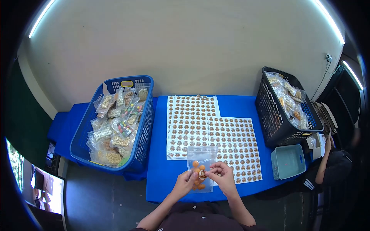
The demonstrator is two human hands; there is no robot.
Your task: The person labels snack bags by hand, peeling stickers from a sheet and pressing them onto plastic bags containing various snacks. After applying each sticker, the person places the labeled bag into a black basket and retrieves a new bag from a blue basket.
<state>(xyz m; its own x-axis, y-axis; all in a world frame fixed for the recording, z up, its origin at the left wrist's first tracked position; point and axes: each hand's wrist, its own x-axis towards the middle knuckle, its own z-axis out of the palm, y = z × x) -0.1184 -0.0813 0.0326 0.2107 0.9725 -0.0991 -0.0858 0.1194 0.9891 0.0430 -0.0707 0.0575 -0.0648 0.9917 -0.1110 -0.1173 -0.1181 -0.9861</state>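
Observation:
Over the front of the table, my left hand is closed on the side of a clear zip bag with round orange pieces inside. A round brown-and-white sticker lies against the front of the bag. At its right edge, the thumb and forefinger of my right hand are pinched together. Whether the sticker is fully stuck down cannot be told. Just behind the bag lie white sheets printed with rows of the same round stickers, and another sheet sits to their right.
A blue basket full of packed bags stands at left. On the right, a black basket holds more bags, with a teal bin before it. Blue cloth covers the table. Another person's arm is at far right.

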